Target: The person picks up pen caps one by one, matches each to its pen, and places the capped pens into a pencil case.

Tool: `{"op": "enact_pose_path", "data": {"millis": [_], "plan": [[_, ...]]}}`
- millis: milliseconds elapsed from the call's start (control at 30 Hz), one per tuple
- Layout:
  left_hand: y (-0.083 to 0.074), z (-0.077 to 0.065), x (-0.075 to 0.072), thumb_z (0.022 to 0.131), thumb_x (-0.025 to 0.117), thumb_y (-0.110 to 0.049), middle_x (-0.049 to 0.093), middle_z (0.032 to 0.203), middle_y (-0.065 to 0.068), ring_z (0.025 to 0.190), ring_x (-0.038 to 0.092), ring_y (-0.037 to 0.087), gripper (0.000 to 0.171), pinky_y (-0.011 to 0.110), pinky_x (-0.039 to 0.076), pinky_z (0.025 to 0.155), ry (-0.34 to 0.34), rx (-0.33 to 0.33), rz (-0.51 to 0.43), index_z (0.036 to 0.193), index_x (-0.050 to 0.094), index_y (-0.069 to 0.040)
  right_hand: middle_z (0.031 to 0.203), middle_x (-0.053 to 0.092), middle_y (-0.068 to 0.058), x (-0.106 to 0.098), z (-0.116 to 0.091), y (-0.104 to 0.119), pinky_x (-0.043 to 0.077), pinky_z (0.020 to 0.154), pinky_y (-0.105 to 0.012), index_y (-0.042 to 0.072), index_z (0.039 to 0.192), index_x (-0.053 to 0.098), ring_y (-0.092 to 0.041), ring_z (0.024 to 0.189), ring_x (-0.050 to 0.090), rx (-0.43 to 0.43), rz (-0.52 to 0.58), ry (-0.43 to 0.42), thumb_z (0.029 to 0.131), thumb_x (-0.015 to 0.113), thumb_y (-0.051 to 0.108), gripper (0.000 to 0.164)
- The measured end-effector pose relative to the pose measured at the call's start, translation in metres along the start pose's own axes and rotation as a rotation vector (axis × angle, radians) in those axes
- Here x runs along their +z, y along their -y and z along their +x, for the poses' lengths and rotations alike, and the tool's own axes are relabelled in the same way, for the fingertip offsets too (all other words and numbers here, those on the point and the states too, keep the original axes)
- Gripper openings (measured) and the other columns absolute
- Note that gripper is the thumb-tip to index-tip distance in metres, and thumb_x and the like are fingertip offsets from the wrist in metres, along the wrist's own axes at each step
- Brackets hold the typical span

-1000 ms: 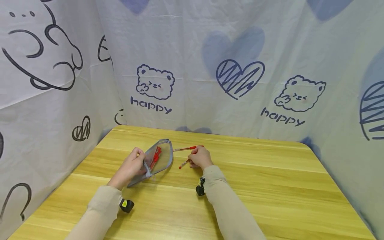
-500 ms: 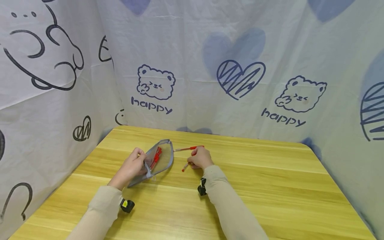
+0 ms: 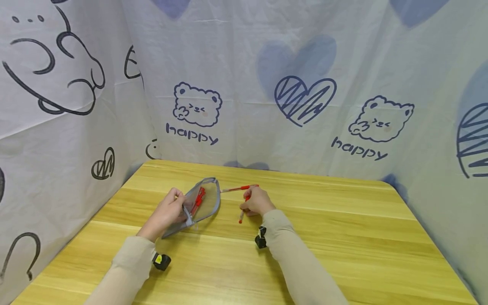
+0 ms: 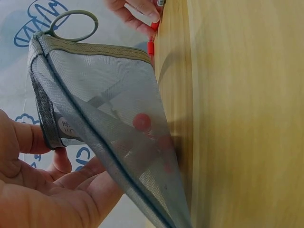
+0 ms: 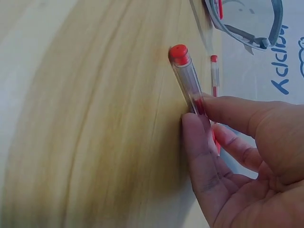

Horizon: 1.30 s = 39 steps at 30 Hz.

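Observation:
My left hand (image 3: 164,214) grips the near rim of a grey mesh zip pouch (image 3: 210,205), whose mouth gapes toward the right. Several red pens (image 3: 198,200) show inside it, and through its mesh in the left wrist view. Just right of the pouch, my right hand (image 3: 258,201) pinches a clear-barrelled red pen (image 5: 189,78) between thumb and fingers. Its red end plug points away from the hand in the right wrist view; the fingers hide part of the barrel. Behind that hand a second red pen (image 3: 235,189) lies on the table, one end by the pouch mouth.
The wooden table (image 3: 343,237) extends to the front and right of both hands. White curtains (image 3: 244,127) with hearts and bear drawings hang behind it and at both sides. A grey loop (image 4: 97,26) sticks up from the pouch's corner in the left wrist view.
My right hand has shifted slightly right, and the pen in it has swung from slanting left to pointing more toward me. The left hand and the pouch stay in place.

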<state>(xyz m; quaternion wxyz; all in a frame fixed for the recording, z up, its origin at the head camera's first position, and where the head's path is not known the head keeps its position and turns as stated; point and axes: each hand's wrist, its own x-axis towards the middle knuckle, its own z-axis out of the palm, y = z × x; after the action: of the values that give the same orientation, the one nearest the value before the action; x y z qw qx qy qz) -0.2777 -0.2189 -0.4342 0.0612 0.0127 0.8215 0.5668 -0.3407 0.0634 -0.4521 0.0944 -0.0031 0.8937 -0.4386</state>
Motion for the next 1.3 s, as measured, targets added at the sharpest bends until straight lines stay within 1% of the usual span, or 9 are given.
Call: {"op": "enact_pose_path", "data": {"millis": [100,267,467,600,667,833,1000,1100,1300], "plan": [[0.0,0.0,-0.001,0.118,0.029,-0.022,0.054,0.143,0.03,0.105,0.059,0.022,0.022,0.045,0.062,0.093,-0.002,0.0,0.003,0.111,0.038,-0.003,0.11,0.066,-0.015,0.0,-0.003,0.001,0.063,0.064,-0.028,0.001,0.122,0.066,-0.018,0.075,0.071,-0.01,-0.033,0.013,0.093,0.082,0.003,0.033],[0.001,0.0,-0.002,0.118,0.03,-0.022,0.054,0.138,0.028,0.1,0.057,0.02,0.021,0.043,0.062,0.092,0.005,0.003,0.004,0.111,0.038,-0.004,0.107,0.067,-0.014,-0.001,-0.008,0.004,0.062,0.061,-0.027,0.001,0.12,0.065,-0.016,0.07,0.07,-0.034,-0.091,0.011,0.092,0.083,0.003,0.034],[0.001,0.0,-0.001,0.117,0.03,-0.021,0.054,0.133,0.025,0.095,0.056,0.019,0.019,0.043,0.062,0.092,0.005,-0.002,0.003,0.11,0.037,-0.005,0.095,0.066,-0.009,-0.005,-0.011,0.0,0.06,0.059,-0.026,0.002,0.12,0.065,-0.015,0.065,0.069,-0.065,-0.148,0.029,0.091,0.084,0.004,0.035],[0.0,-0.001,-0.001,0.117,0.03,-0.021,0.053,0.129,0.024,0.095,0.055,0.019,0.019,0.044,0.062,0.091,0.006,0.005,0.004,0.11,0.037,-0.005,0.086,0.066,-0.007,-0.009,-0.015,-0.002,0.06,0.058,-0.025,0.004,0.121,0.065,-0.015,0.064,0.07,-0.073,-0.158,0.036,0.091,0.085,0.005,0.037],[-0.001,-0.002,-0.001,0.117,0.03,-0.021,0.053,0.127,0.023,0.095,0.055,0.019,0.019,0.045,0.062,0.091,0.006,0.005,0.005,0.11,0.037,-0.005,0.083,0.067,-0.006,-0.01,-0.016,-0.003,0.06,0.058,-0.025,0.004,0.122,0.065,-0.014,0.063,0.07,-0.063,-0.145,0.034,0.09,0.085,0.005,0.038],[-0.001,-0.002,-0.001,0.117,0.03,-0.021,0.053,0.131,0.025,0.098,0.056,0.02,0.019,0.047,0.062,0.092,0.004,-0.002,0.006,0.11,0.037,-0.005,0.081,0.068,-0.007,-0.012,-0.017,-0.003,0.059,0.055,-0.025,0.006,0.122,0.065,-0.013,0.058,0.066,-0.03,-0.125,0.029,0.088,0.083,0.0,0.039],[0.0,-0.003,-0.002,0.117,0.029,-0.021,0.053,0.138,0.028,0.099,0.056,0.02,0.019,0.048,0.062,0.094,-0.002,-0.001,0.008,0.11,0.037,-0.005,0.082,0.067,-0.008,-0.011,-0.016,-0.002,0.055,0.05,-0.024,0.008,0.119,0.063,-0.013,0.053,0.064,-0.019,-0.178,0.007,0.088,0.084,0.005,0.037],[0.0,-0.003,-0.002,0.117,0.029,-0.02,0.053,0.139,0.028,0.101,0.056,0.022,0.019,0.048,0.062,0.095,-0.005,0.005,0.01,0.11,0.037,-0.004,0.081,0.067,-0.008,-0.011,-0.016,-0.005,0.056,0.051,-0.024,0.007,0.12,0.062,-0.013,0.054,0.064,-0.01,-0.129,0.0,0.089,0.083,0.007,0.037],[-0.002,-0.003,-0.002,0.117,0.03,-0.021,0.053,0.129,0.023,0.099,0.056,0.021,0.02,0.047,0.062,0.095,-0.011,-0.003,0.013,0.111,0.038,-0.004,0.084,0.07,-0.01,-0.013,-0.015,-0.018,0.061,0.06,-0.028,0.004,0.131,0.06,-0.015,0.063,0.067,0.014,0.168,0.028,0.093,0.074,0.004,0.04]]}}
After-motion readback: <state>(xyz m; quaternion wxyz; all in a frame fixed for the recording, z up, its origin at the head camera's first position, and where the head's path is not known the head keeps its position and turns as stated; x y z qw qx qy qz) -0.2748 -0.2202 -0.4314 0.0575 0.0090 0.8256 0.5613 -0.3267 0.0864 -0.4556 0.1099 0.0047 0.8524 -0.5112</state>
